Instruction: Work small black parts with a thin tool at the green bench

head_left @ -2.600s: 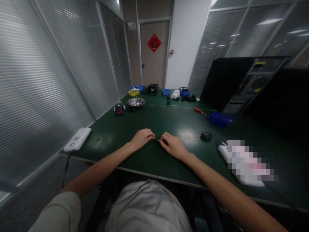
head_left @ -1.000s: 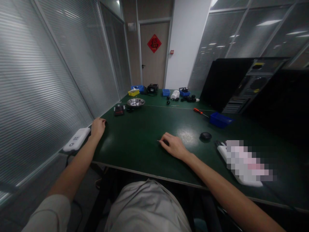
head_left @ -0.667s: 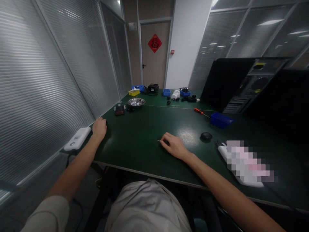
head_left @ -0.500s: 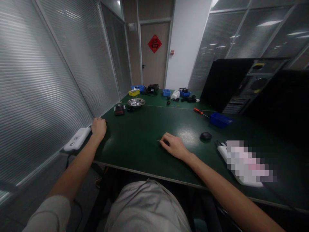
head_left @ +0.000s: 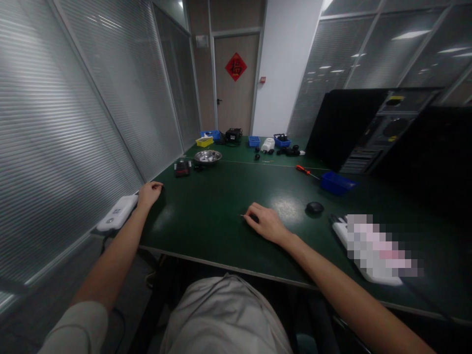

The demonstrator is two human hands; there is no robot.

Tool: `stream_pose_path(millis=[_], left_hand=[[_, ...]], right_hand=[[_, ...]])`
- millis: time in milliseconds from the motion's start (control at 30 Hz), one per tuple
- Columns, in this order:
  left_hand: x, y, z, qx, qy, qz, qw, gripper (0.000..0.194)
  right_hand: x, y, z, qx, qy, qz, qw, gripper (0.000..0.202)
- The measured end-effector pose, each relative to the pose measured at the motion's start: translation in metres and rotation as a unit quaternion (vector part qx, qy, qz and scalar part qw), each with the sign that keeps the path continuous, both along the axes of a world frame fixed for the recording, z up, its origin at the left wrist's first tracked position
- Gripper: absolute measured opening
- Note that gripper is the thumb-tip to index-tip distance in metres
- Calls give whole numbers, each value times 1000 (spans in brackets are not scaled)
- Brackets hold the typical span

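At the table's left edge, my left hand (head_left: 149, 194) is closed, with a small dark thing just showing at its fingertips; its kind I cannot make out. Beside that wrist lies a white box-shaped device (head_left: 118, 214) with a small display and a round button. My right hand (head_left: 267, 222) rests on the middle of the green table (head_left: 206, 216), thumb and fingers pinched together. From this pinch a thin, pale tip (head_left: 242, 215) points left; the rest of it is hidden by the fingers. A black computer mouse (head_left: 314, 208) sits to the right of my right hand.
An orange-handled screwdriver (head_left: 303, 169) lies beside a blue bin (head_left: 337, 183). Farther back are a metal bowl (head_left: 208, 157), a dark box (head_left: 182, 168), a yellow tray (head_left: 204, 142) and small blue bins. A white, partly blurred device (head_left: 379, 275) lies right, before black computer cases (head_left: 346, 123).
My left hand has turned a little, and its fingers now reach further right with the dark thing at their tips. The right hand has stayed in place.
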State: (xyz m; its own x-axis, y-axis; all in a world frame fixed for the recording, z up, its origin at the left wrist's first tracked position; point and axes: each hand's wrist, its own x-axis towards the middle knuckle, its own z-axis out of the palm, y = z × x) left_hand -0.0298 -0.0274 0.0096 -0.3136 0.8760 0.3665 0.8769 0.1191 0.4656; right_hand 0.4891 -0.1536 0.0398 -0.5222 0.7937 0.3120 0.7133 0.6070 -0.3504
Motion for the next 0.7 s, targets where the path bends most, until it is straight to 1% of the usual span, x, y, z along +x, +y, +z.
stream_pose_path(millis=[167, 333, 533, 700], left_hand=[[-9, 9, -8, -5, -40, 7, 999, 31], [-17, 15, -11, -22, -73, 8, 997, 27], [-17, 17, -9, -27, -109, 16, 994, 25], [-13, 12, -4, -25, -150, 12, 988, 25]], right_hand=[[0, 0, 0, 1, 0, 2, 1000, 18], [1, 0, 0, 1, 3, 2, 1000, 17], [0, 1, -1, 1, -1, 0, 1000, 16], [0, 0, -1, 0, 1, -1, 1000, 16]])
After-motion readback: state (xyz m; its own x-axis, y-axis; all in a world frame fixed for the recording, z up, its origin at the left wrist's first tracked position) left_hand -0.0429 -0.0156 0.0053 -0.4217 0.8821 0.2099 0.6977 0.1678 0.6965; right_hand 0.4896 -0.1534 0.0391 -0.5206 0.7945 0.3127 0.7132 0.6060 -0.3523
